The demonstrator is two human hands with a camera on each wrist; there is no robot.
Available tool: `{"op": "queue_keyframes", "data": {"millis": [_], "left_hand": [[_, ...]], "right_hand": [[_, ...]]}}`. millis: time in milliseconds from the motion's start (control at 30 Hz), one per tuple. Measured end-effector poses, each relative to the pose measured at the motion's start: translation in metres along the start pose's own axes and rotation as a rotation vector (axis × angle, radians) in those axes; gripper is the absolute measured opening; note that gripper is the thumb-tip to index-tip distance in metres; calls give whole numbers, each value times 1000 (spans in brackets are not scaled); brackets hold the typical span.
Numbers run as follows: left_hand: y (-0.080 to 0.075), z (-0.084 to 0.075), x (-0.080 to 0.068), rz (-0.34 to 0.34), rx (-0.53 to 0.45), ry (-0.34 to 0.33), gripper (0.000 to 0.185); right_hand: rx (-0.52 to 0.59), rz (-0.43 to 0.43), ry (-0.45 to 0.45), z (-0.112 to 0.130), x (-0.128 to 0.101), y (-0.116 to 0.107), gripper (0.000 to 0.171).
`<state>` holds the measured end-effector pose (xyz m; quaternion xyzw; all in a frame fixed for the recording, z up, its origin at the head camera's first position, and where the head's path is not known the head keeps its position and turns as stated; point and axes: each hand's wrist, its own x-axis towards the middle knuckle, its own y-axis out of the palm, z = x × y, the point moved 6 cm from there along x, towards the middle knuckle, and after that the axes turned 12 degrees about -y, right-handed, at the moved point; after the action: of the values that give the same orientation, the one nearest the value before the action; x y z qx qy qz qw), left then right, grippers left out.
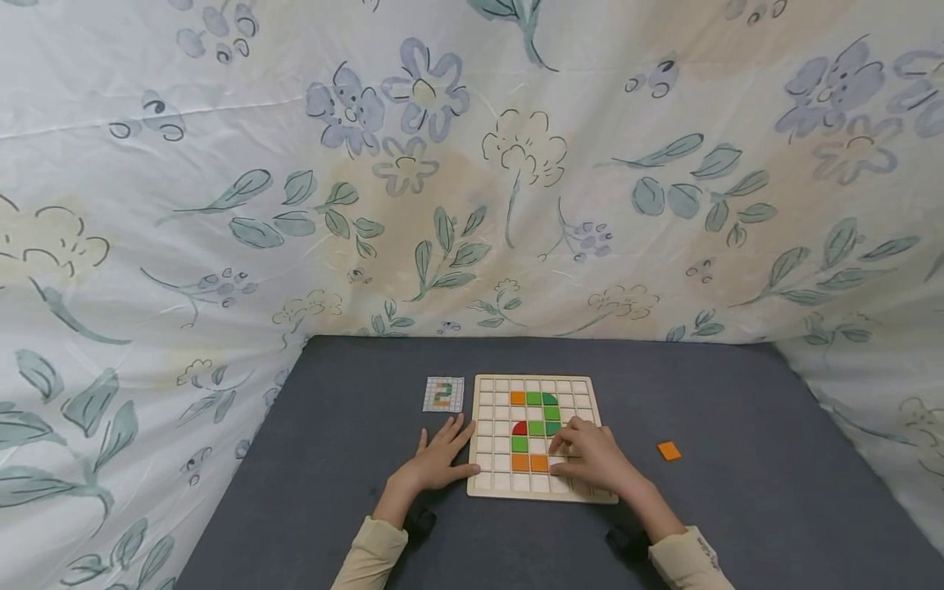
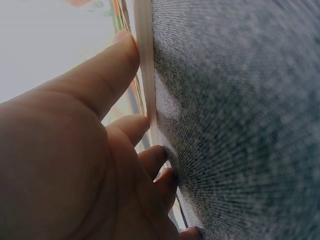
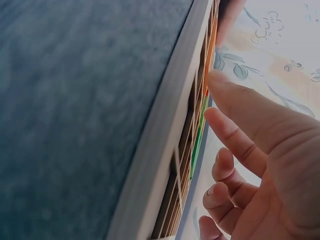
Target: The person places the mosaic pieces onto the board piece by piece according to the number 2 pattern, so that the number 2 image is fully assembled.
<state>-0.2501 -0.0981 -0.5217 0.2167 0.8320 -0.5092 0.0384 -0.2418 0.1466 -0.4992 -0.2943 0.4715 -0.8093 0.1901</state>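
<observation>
A wooden grid board [image 1: 494, 410] lies on the dark grey table [image 1: 354, 459]. Orange, green and red tiles [image 1: 535, 428] in its cells form a figure like a 2. My left hand [image 1: 451, 442] lies flat on the table with straight fingers, its thumb against the board's left edge [image 2: 145, 75]. My right hand [image 1: 571, 455] rests on the board's lower right part, fingertips down by the orange tiles [image 1: 529, 463] of the bottom row. In the right wrist view the fingers [image 3: 235, 137] are loosely bent over the board [image 3: 170, 140], with nothing seen pinched.
A small pattern card [image 1: 444, 394] showing the same figure lies left of the board's top corner. One loose orange tile [image 1: 669, 450] sits on the table to the right. A flowered cloth [image 1: 472, 164] hangs behind and at both sides.
</observation>
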Motion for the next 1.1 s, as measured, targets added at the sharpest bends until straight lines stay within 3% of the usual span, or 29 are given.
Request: {"op": "queue_keyframes", "data": {"millis": [767,1100], "left_hand": [[1,3,1,2,3,2,76],[-1,0,-2,0,-5,6,75]], "right_hand": [[16,-1,111,-24,-21,-16,27],[-21,-6,110,-34,-31,-24,26]]}}
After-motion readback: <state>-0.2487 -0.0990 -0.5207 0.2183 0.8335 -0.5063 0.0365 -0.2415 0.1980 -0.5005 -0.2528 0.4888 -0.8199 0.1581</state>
